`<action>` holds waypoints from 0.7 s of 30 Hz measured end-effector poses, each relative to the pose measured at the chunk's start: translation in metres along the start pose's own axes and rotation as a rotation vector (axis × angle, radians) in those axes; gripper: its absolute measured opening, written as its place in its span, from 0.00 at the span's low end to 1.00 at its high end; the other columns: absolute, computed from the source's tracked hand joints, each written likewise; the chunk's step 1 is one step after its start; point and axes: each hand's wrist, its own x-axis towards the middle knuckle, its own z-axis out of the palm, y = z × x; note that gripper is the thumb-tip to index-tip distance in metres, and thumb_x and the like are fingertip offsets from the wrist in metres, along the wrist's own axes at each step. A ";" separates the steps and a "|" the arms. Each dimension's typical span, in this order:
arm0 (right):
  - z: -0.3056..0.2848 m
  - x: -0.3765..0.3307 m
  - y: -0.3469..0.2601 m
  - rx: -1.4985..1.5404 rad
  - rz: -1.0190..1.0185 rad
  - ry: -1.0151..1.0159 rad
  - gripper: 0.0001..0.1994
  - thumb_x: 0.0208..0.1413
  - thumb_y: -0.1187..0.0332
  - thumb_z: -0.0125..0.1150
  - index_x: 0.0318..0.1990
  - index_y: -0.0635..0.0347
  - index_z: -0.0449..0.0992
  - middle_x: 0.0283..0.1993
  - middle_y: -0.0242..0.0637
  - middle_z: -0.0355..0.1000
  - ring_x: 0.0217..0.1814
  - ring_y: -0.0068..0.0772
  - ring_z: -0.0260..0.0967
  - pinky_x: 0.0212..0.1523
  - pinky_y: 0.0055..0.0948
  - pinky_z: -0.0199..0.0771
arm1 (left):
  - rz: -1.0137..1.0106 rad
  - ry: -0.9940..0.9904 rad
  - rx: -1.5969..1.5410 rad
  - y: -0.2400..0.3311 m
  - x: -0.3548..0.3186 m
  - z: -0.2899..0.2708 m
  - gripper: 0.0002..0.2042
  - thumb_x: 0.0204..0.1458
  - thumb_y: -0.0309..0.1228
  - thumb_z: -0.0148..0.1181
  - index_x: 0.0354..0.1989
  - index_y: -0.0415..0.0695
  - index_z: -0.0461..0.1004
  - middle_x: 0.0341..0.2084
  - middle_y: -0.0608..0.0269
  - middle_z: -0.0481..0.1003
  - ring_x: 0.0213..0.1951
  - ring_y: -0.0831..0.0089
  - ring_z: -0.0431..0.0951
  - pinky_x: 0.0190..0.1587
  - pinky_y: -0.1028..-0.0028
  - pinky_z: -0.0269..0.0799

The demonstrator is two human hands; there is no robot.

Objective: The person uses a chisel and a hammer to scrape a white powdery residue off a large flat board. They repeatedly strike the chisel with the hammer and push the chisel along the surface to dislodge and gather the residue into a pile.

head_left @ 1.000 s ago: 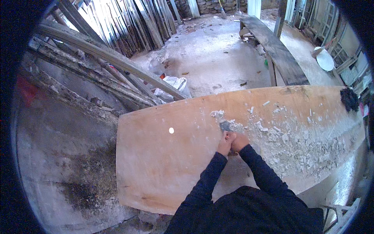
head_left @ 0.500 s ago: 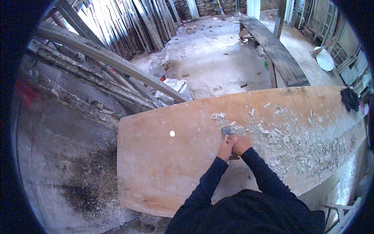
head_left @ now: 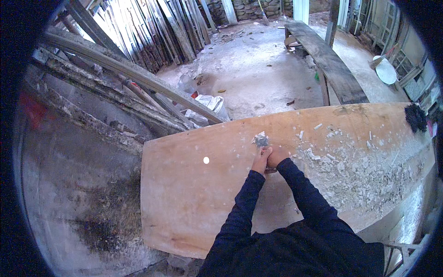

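Grey scraper (head_left: 262, 142), long axis pointing away; left hand (head_left: 261, 159) and right hand (head_left: 277, 157) grip it, fingers clenched; white flakes (head_left: 260, 135) ahead.

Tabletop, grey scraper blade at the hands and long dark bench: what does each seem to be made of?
Tabletop: probably plywood with a dull, worn finish, judging by its broad tan sheet and stains. Scraper blade: likely metal, from its flat grey look, though too small to be sure. Bench: apparently wood, dark and weathered, given the streaks along its top.
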 end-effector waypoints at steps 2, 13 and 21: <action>0.003 -0.012 0.006 -0.027 -0.037 -0.015 0.13 0.45 0.55 0.47 0.30 0.49 0.74 0.31 0.43 0.72 0.35 0.47 0.70 0.35 0.41 0.69 | -0.042 0.033 0.051 0.006 -0.010 0.002 0.17 0.47 0.41 0.54 0.42 0.47 0.62 0.33 0.63 0.68 0.34 0.71 0.71 0.31 0.71 0.71; 0.001 -0.004 -0.003 -0.095 -0.144 0.002 0.16 0.46 0.55 0.46 0.34 0.55 0.74 0.33 0.47 0.72 0.38 0.49 0.70 0.39 0.42 0.69 | 0.058 0.056 0.115 0.008 -0.009 -0.003 0.20 0.47 0.43 0.54 0.44 0.47 0.60 0.34 0.60 0.69 0.32 0.69 0.73 0.22 0.65 0.73; 0.003 0.018 0.005 -0.144 -0.150 -0.099 0.18 0.29 0.54 0.62 0.28 0.55 0.74 0.32 0.46 0.72 0.35 0.48 0.70 0.38 0.42 0.69 | 0.057 0.025 -0.016 0.015 0.006 0.002 0.17 0.49 0.39 0.53 0.43 0.44 0.61 0.34 0.61 0.69 0.36 0.71 0.72 0.28 0.66 0.73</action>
